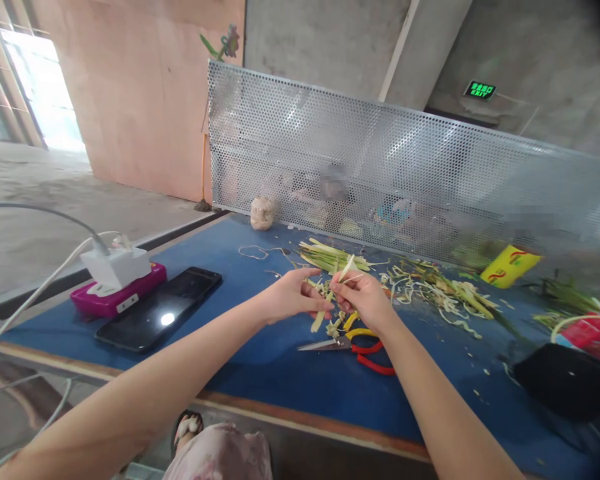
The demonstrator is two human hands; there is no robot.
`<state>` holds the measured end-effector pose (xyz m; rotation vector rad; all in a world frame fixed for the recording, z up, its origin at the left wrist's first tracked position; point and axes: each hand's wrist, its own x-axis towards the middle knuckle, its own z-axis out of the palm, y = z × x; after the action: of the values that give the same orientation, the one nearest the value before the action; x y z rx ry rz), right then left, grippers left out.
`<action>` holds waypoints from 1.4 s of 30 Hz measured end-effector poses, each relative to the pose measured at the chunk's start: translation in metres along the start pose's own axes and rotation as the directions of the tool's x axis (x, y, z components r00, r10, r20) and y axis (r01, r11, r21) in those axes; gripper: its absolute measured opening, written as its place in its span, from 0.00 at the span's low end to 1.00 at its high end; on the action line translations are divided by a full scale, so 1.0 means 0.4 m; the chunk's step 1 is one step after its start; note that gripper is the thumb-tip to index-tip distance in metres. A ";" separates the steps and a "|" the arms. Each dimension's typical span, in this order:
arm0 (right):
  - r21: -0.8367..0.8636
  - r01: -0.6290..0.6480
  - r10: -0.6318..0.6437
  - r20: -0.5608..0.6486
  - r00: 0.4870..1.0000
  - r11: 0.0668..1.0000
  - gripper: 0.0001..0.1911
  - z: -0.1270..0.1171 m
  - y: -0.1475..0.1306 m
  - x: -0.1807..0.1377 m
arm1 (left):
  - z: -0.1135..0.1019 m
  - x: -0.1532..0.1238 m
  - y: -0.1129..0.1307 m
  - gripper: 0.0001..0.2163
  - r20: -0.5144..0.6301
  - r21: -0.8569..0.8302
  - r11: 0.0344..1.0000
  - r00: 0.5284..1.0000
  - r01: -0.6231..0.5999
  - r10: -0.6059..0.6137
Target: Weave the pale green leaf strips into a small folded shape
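Observation:
A pale green plant strip (349,268) is pinched between the thumb and fingers of my right hand (364,297). My left hand (296,295) is curled around the lower part of the strip, whose end hangs below the fingertips; the exact contact is partly hidden. Below my hands lie scissors (369,350) with red and yellow handles, their blades pointing left. Just beyond, a bundle of cut green stalks (333,255) rests on the blue table (260,353). Curly peelings and leaf scraps (437,290) spread to the right.
On the left are a black phone (160,310) and a purple power strip (130,291) with a white plug and cables. A wrapped ball (263,213) stands by the perforated metal screen (300,147). Toward the right sit a yellow roll (511,265) and a black object (567,380).

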<state>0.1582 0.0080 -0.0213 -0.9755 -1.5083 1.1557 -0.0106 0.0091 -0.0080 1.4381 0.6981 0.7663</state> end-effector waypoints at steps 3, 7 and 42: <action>0.044 0.001 0.001 -0.048 0.999 0.999 0.12 0.007 0.005 0.001 | -0.004 -0.004 0.005 0.37 0.042 0.024 0.999 0.999 0.028 -0.029; 0.207 -0.001 0.019 -0.082 0.996 0.978 0.12 0.020 0.010 0.007 | -0.017 0.003 0.001 0.39 -0.119 0.204 0.964 0.973 -0.169 0.196; 0.341 0.092 -0.033 -0.175 0.984 0.935 0.12 0.030 -0.010 0.003 | 0.003 0.016 -0.020 0.38 0.059 0.148 0.977 0.987 -0.155 0.148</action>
<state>0.1461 0.0060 -0.0181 -0.7544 -1.1437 1.2131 -0.0055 0.0138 -0.0156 1.6584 0.6257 0.8068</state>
